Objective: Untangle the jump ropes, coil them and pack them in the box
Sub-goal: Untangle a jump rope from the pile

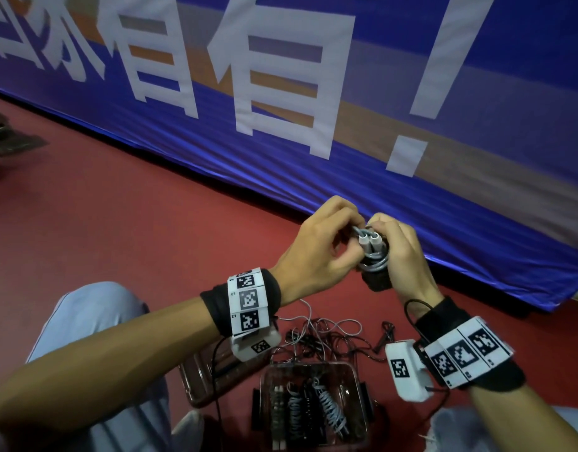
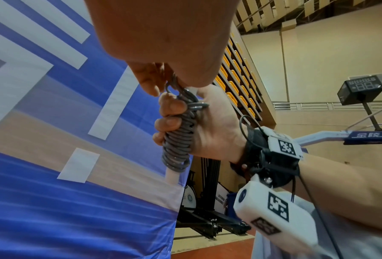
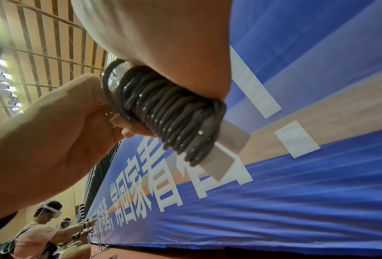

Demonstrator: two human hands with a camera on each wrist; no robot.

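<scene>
A grey jump rope (image 1: 374,257) is wound in tight turns round its two white handles (image 1: 467,240)... held together above the floor. My right hand (image 1: 400,252) grips this bundle (image 2: 177,136) round its middle, fingers curled over the coils. My left hand (image 1: 323,243) pinches the rope's last loop (image 2: 174,87) at the top end of the bundle. The right wrist view shows the coils (image 3: 163,115) with the handle ends (image 3: 230,142) sticking out below. A clear plastic box (image 1: 359,383) on the floor beneath holds several coiled ropes (image 1: 330,409).
A tangle of thin ropes (image 1: 326,336) lies on the red floor just behind the box. The box's lid (image 1: 199,383) lies to its left. A blue banner (image 1: 313,93) stands along the far side. My knees flank the box. Other people (image 3: 41,233) sit further along the banner.
</scene>
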